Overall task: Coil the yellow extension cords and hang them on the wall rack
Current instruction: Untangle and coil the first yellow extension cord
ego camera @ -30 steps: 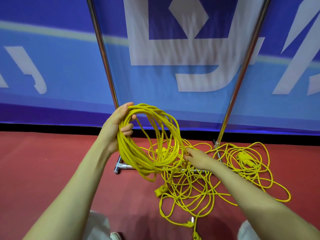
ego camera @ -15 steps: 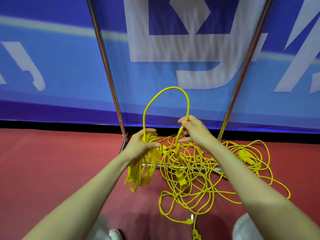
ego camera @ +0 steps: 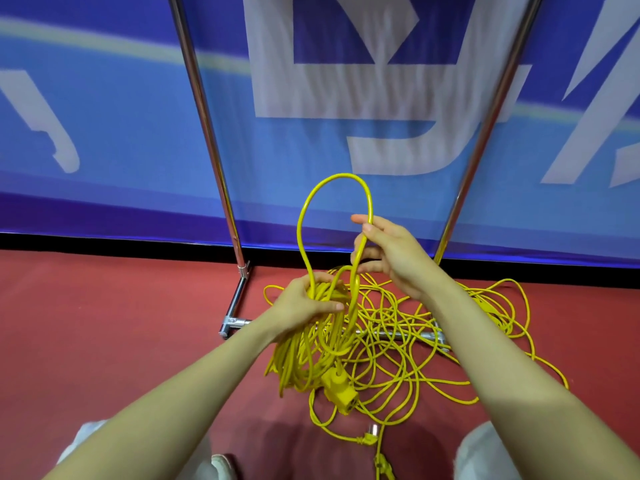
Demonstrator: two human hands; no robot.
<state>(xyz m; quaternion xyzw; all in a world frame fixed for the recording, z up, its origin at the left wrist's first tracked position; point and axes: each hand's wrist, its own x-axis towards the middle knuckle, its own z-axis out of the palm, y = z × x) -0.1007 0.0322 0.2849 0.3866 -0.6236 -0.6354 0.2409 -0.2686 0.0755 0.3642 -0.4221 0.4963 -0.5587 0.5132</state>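
Note:
My left hand [ego camera: 304, 299] grips the top of a coiled bundle of yellow extension cord [ego camera: 304, 355], which hangs down toward the floor. A yellow socket block [ego camera: 341, 393] dangles at the coil's lower end. My right hand [ego camera: 388, 252] pinches a strand of the same cord, which arches up in a tall loop [ego camera: 332, 181] between both hands. More yellow cord [ego camera: 408, 341] lies tangled on the red floor below and to the right, with a plug [ego camera: 369, 438] near the bottom.
A metal rack frame stands against the blue banner wall: a left pole [ego camera: 204, 126], a right pole [ego camera: 485, 126] and a base bar [ego camera: 239, 320] on the red floor [ego camera: 104, 323]. My knees and a shoe [ego camera: 221, 465] show at the bottom edge.
The coil dropped from held-up to hanging from my left hand. My right hand rose from the floor tangle, lifting a strand into a tall loop, and the socket block came off the floor.

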